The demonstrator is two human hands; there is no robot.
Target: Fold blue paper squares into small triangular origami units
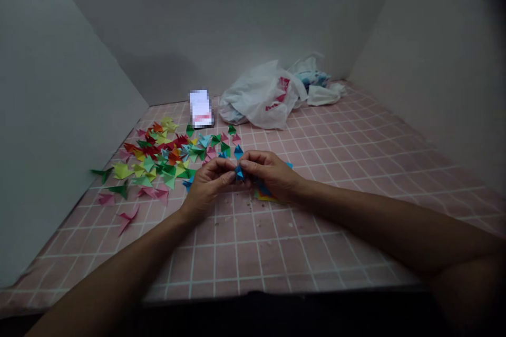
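Note:
My left hand and my right hand meet at the middle of the pink checked table. Both pinch a small folded blue paper piece between fingertips and thumbs. Under my right hand lie more paper sheets, blue and yellow edges showing. A heap of folded paper triangles in red, green, yellow, pink and blue spreads to the left of my hands.
A white plastic bag and crumpled white wrapping lie at the back. A small white card or box stands near the back wall. Grey walls close the table on the left, back and right.

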